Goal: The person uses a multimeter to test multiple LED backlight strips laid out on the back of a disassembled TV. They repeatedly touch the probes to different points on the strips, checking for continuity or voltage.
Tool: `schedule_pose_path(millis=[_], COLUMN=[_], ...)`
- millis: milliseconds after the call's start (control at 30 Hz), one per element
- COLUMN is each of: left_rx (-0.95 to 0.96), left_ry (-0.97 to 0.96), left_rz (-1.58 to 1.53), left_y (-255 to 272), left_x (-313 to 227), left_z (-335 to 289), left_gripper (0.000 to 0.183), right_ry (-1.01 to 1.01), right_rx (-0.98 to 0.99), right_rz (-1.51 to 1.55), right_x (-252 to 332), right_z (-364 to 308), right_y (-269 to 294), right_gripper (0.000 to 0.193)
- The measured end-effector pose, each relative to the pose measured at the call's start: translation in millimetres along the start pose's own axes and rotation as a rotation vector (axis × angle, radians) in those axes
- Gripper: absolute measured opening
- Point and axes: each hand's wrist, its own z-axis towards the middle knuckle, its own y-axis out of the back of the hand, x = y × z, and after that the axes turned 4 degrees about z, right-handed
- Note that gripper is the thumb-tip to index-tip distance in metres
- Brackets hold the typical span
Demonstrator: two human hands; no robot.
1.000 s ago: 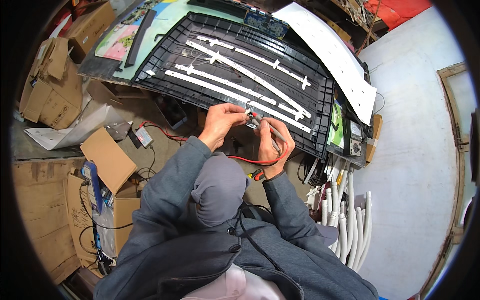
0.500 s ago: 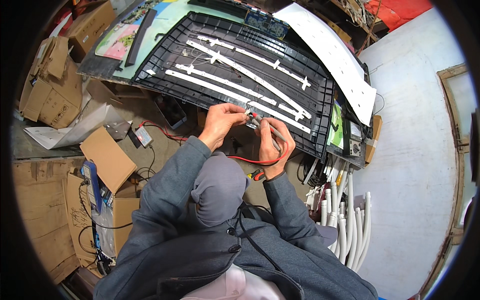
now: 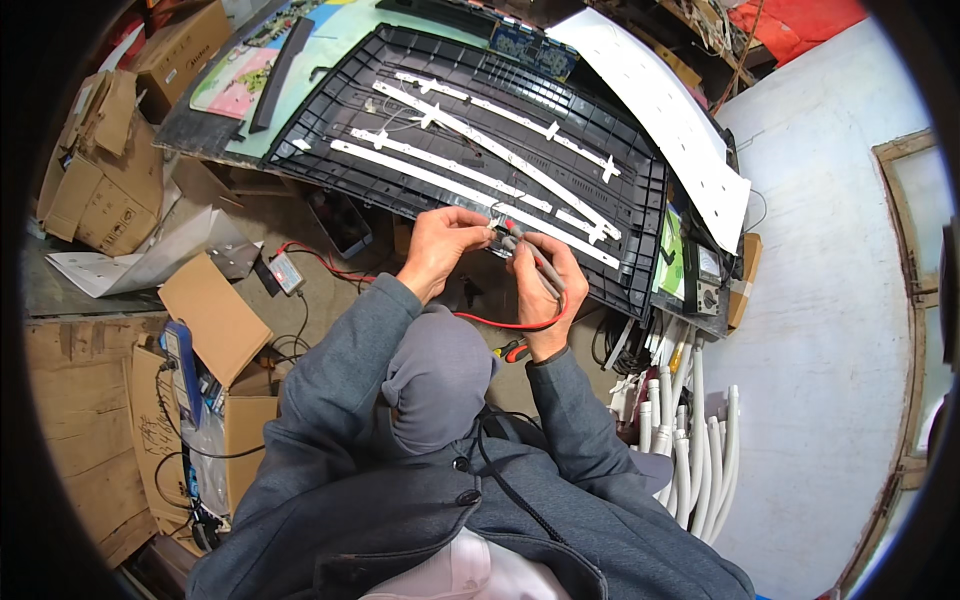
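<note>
My left hand [image 3: 438,252] is closed, with thumb and forefinger pinching a small white connector [image 3: 494,226] at the near edge of a black television back panel [image 3: 330,115]. Close beside it, my right hand [image 3: 550,305] is wrapped round a pair of test probes [image 3: 543,265], one with a red end. Their tips point at the connector; whether they touch it I cannot tell. A red lead [image 3: 490,320] loops below my right hand. White LED strips [image 3: 450,176] lie in the panel beyond my hands, some side by side and one slanting across.
A large white sheet [image 3: 665,110] overlaps the panel's right side. An analog multimeter [image 3: 708,285] stands at the bench's right end. White pipes [image 3: 695,440] lean below it. Cardboard boxes [image 3: 110,195] fill the left; an open carton [image 3: 250,430] holds a blue device [image 3: 183,365].
The probes in my right hand have tilted slightly, and that hand's fingers have shifted a little. My left hand stays in place with the connector.
</note>
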Motion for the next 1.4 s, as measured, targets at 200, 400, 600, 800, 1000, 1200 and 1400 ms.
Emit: schedule_pose_path(millis=[200,400,600,800,1000,1200,1400], left_rx=[0.0,-0.007,-0.009,-0.009,-0.021,0.004,-0.004], left_ry=[0.012,0.001,-0.007,0.016,0.008,0.005,0.015], left_rz=[-0.07,-0.108,-0.154,-0.157,-0.197,-0.164,-0.187], left_y=[-1,1,1,1,-1,4,0], left_x=[0,2,4,6,6,8,1], left_z=[2,3,5,7,5,9,5], left_gripper=[0.017,0.017,0.014,0.013,0.014,0.014,0.018], right_ry=[0.041,0.034,0.24,0.257,0.154,0.201,0.221], right_rx=[-0.003,-0.034,-0.046,-0.044,-0.01,0.047,0.061], right_rz=[-0.023,0.024,-0.077,-0.1,-0.1,-0.116,-0.133], right_x=[5,-1,4,-1,6,2,1], right_z=[-3,-4,0,1,-1,2,-1], right_y=[-10,-16,-22,-23,-23,-19,-24], right_gripper=[0.023,0.025,0.017,0.011,0.012,0.013,0.016])
